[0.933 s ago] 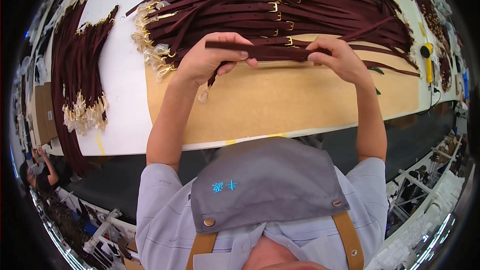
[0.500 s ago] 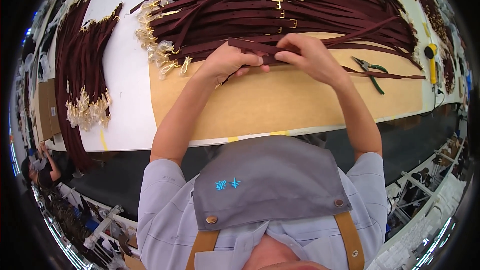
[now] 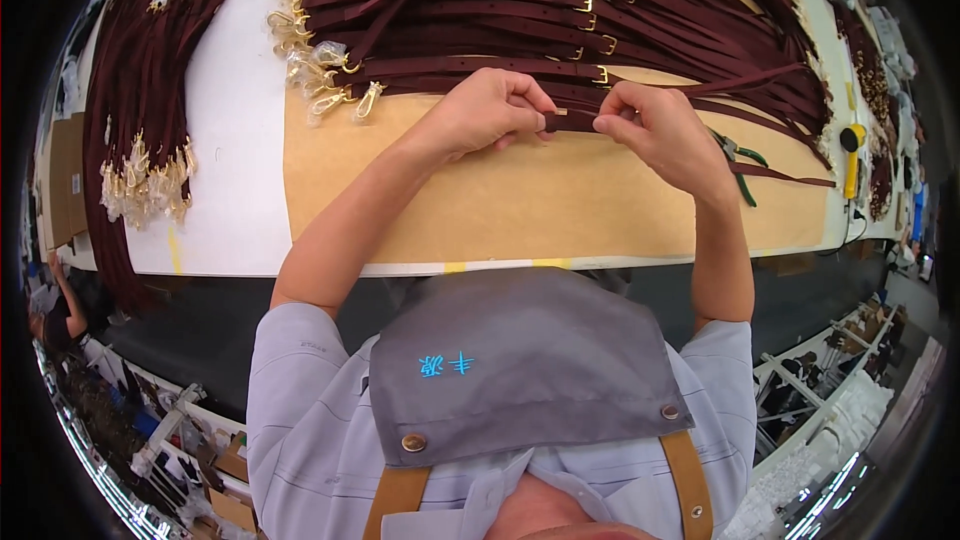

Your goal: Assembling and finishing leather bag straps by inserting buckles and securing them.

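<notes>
Between my two hands runs a dark maroon strap (image 3: 576, 122) with a small gold-coloured metal piece on it, over brown paper (image 3: 480, 205). My left hand (image 3: 497, 110) is closed, pinching the strap at the left of that piece. My right hand (image 3: 660, 128) pinches the strap a little to the right, its fingers curled. Just beyond both hands lies a wide row of similar maroon straps (image 3: 450, 15) with gold buckles (image 3: 603, 75) along the middle. Gold snap hooks (image 3: 368, 100) in clear plastic wrap sit at their left ends.
Green-handled pliers (image 3: 743, 175) lie right of my right hand, partly behind it. A yellow and black tool (image 3: 851, 160) with a cord is at the table's right. Another bundle of maroon straps (image 3: 150, 70) hangs over the left table edge, near a cardboard box (image 3: 67, 180) and another person.
Both hands have shifted right and my right hand is lower. The strap end that stuck out above my left hand is gone from there; a gold-coloured piece now shows between the hands.
</notes>
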Available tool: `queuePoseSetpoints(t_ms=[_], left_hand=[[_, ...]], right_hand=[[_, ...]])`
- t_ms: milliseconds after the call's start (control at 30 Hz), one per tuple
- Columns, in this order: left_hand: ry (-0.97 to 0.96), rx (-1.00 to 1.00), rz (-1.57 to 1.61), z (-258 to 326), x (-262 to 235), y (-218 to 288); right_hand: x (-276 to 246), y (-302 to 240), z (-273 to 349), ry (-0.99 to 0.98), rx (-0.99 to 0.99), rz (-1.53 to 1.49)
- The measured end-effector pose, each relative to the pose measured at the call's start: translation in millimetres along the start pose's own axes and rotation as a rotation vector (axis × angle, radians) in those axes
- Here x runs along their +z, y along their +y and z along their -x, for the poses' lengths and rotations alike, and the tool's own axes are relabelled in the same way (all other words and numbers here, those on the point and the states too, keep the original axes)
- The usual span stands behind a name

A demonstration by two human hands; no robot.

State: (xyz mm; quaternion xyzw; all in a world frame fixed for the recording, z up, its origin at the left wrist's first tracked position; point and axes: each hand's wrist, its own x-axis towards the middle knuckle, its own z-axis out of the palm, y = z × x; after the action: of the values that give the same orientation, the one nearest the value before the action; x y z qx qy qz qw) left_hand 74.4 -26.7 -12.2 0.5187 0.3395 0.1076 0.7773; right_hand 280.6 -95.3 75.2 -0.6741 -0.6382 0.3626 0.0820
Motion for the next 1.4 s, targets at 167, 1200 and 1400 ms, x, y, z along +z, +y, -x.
queuePoseSetpoints(t_ms=[167, 1200, 1400], left_hand=[[0.022, 0.024, -0.046, -3.3, 2.8, -6.5], [-0.011, 0.016, -0.279, -3.8, 12.3, -9.1], [0.066, 0.042, -0.265, 1.2, 11.0, -0.5]], right_hand=[[20.5, 7.7, -5.3, 0.047, -0.098, -0.008], [29.2, 19.0, -12.0, -0.056, -0.19, 0.016], [45.2, 33.6, -27.2, 0.002, -0.163, -0.308]])
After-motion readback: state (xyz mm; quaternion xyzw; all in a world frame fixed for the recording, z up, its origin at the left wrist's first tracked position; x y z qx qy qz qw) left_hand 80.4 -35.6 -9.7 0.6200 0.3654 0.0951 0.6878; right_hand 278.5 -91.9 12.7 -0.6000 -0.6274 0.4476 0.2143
